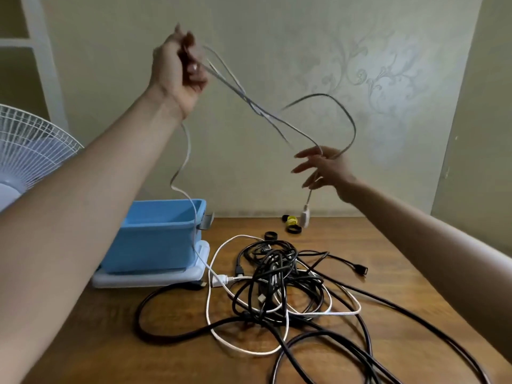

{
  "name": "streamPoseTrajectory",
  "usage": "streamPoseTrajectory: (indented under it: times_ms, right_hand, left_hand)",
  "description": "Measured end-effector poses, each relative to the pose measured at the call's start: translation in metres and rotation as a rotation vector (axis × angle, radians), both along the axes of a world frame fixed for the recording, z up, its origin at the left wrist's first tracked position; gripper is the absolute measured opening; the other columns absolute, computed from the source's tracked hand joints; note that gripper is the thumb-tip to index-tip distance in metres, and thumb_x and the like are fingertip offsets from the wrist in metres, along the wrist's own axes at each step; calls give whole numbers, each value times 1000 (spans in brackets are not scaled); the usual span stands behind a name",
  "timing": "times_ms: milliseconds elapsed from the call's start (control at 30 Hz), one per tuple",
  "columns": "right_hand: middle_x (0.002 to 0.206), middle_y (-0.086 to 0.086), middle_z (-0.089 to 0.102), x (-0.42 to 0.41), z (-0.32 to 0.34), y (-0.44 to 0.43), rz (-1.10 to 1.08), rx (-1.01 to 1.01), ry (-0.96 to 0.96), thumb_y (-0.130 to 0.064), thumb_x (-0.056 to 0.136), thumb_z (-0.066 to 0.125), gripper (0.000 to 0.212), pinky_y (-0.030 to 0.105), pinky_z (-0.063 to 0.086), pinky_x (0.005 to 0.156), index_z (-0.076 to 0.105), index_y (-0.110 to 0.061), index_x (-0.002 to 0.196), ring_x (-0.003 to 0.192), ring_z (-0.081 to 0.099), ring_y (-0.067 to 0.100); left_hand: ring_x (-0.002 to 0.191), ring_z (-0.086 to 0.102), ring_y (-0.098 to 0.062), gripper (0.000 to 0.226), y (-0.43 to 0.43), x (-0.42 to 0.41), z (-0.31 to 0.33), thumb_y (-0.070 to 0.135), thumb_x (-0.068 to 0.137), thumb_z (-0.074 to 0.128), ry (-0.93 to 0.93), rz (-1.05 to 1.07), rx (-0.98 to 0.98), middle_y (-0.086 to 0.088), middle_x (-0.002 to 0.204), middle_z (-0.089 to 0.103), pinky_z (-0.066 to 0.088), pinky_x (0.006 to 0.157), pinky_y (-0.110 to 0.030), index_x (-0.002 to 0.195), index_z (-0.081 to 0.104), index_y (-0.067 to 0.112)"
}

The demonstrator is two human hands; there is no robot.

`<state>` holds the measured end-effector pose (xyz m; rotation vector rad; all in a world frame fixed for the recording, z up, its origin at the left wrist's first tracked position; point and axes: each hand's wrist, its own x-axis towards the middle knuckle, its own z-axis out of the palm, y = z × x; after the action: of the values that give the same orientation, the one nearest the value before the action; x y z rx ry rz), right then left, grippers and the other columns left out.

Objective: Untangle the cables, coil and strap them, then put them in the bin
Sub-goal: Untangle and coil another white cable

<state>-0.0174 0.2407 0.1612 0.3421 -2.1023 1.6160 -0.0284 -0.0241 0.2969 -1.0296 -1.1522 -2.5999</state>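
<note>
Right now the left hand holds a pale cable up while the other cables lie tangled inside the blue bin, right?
No. The head view shows the tangle on the table beside the blue bin; the left hand does hold the pale cable up.

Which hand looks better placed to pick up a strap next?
Probably the right hand: the straps lie almost beneath it and its fingers are straight, the grey cable just running across them. The left hand grips that cable high up.
</note>
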Motion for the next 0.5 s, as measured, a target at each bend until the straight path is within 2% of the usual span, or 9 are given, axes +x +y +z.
streamPoseTrajectory:
  times_ms: [67,100,167,200,267,367,433,467,500]
  right_hand:
    - [89,11,72,1,5,11,243,-193,-139,-9,98,50,17,24,57,57,64,-7,107,64,68,18]
    - [92,12,70,-1,5,16,272,-285,-169,-8,97,51,16,25,57,61,63,-7,107,70,69,19]
    - [96,14,65,-5,2,25,186,-352,-251,-5,95,53,12,25,58,60,61,-6,104,67,70,18]
    - [95,15,63,-5,-2,29,115,-287,-301,-6,95,54,10,23,57,57,60,-4,103,61,69,16]
    - [91,15,63,-5,-15,32,52,-43,-369,-12,91,59,16,20,55,52,62,-3,105,54,65,10]
    - [99,11,64,6,-23,11,202,127,-273,-21,80,66,39,20,52,55,61,-18,119,60,58,10]
    - [106,2,65,13,-21,-14,300,131,-184,-19,76,70,64,21,52,57,46,-29,134,61,56,9]
    - [103,-3,66,16,-20,-27,340,114,-168,-16,76,71,67,22,50,56,43,-32,134,59,55,8]
    - [97,-6,65,18,-19,-39,390,99,-170,-11,80,69,58,20,48,54,45,-31,130,58,52,7]
  left_hand:
    - [32,25,-3,41,-3,-5,-10,29,102,38,31,310,-271,9,40,38,19,32,-15,63,43,16]
    - [31,27,-3,41,-2,-5,-16,30,101,40,50,459,-432,9,38,40,20,33,-13,63,46,15]
    - [29,37,-2,43,1,-3,-29,34,101,40,63,656,-780,9,36,47,29,33,-11,66,53,13]
    - [30,42,-1,44,4,-2,-36,35,102,38,52,701,-949,10,38,51,33,35,-10,68,55,13]
    - [34,50,1,43,10,3,-49,35,103,35,4,689,-1225,6,51,61,40,38,-9,73,57,13]
    - [49,57,-7,48,31,7,-67,37,104,23,-34,557,-1506,-5,76,62,44,41,-12,85,58,10]
    - [47,51,-9,52,50,11,-78,35,104,21,52,507,-1587,-4,71,61,41,42,-16,93,63,6]
    - [45,47,-10,54,59,14,-80,34,104,24,145,494,-1575,-3,64,59,38,44,-19,93,66,2]
    - [44,44,-12,55,68,18,-82,35,104,28,258,495,-1548,-2,58,56,35,46,-22,90,69,0]
